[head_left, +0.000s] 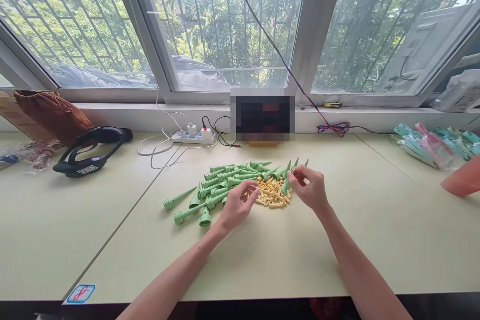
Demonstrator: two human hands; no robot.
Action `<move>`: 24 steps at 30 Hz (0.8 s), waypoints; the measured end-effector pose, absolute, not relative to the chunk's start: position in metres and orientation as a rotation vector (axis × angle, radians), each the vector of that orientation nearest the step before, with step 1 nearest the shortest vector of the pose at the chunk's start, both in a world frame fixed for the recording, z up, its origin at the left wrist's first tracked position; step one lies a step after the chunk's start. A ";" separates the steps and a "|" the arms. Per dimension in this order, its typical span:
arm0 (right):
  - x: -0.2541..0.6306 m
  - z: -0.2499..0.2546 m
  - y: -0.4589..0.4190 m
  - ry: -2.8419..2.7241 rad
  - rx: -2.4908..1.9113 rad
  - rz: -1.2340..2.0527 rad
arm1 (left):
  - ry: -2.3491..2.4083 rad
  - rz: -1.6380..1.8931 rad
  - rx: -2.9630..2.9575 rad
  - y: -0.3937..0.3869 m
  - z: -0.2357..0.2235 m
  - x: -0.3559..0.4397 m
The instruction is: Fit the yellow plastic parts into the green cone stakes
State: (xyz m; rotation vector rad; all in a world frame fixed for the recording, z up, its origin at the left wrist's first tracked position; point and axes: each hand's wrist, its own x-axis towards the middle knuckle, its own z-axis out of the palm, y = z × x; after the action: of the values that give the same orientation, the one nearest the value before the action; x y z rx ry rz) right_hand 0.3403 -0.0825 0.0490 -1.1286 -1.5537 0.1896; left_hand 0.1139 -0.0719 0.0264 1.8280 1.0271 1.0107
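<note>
My left hand (239, 206) hovers over the near left side of a pile of small pale-yellow pegs (272, 194). Its fingers are curved, with a gap between thumb and forefinger. At the pile's right side, my right hand (312, 189) is closed in a pinch, thumb and forefinger together; whatever is in the pinch is too small and hidden to name. A green plastic spike (286, 187) with a wide base is right by those fingertips. Several spike tips point upward behind this hand. Many more green spikes (219, 180) lie heaped left of and behind the pegs.
A blurred-out dark screen (264, 115) stands at the back, near a white power strip (194, 136) with cables. Left are a black headset (92, 152) and a brown pouch (52, 112). On the right lie bagged green and pink items (427, 142) and a reddish object (463, 178).
</note>
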 end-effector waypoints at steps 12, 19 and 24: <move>0.394 0.040 -0.070 -1.615 -1.405 -0.052 | 1.009 1.029 1.923 -0.073 0.026 0.114; 0.405 0.031 -0.064 -1.620 -1.493 -0.053 | 1.013 1.011 1.957 -0.073 0.024 0.115; 0.409 0.029 -0.062 -1.615 -1.542 -0.055 | 1.011 1.012 1.964 -0.073 0.023 0.115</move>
State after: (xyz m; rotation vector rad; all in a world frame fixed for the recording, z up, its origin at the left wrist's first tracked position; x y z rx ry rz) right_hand 0.4089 -0.0617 0.0286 -1.5417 -1.6152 -0.0547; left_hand 0.1148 -0.0733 0.0228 1.9636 1.0112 1.0125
